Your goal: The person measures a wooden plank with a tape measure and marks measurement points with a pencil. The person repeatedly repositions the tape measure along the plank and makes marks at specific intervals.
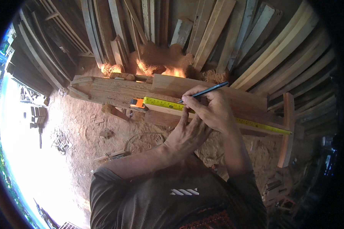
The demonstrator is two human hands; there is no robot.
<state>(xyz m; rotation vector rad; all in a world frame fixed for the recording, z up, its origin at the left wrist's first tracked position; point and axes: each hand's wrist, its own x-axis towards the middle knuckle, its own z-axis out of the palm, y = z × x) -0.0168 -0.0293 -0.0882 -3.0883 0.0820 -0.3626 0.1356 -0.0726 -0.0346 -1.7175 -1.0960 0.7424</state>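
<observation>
My right hand [212, 108] is closed around a dark blue pencil [214, 88], its tip at the upper edge of a yellow measuring tape [162, 103]. That tape runs along a wooden board [160, 109] from an orange tape measure case [137, 103] at its left to a curved wooden piece [287, 129] at the right. Just below the right hand, my left hand [187, 133] rests with fingers stretched over the board and tape. The right hand covers part of the left fingers and the middle of the tape.
Beneath lies a thick, rough plank [114, 90], with a wider reddish board [172, 82] behind the tape. Long timbers [214, 34] lean along the far side and right. Sawdust heaps [162, 59] lie at their feet. Wood scraps [107, 133] litter the dusty ground [80, 152].
</observation>
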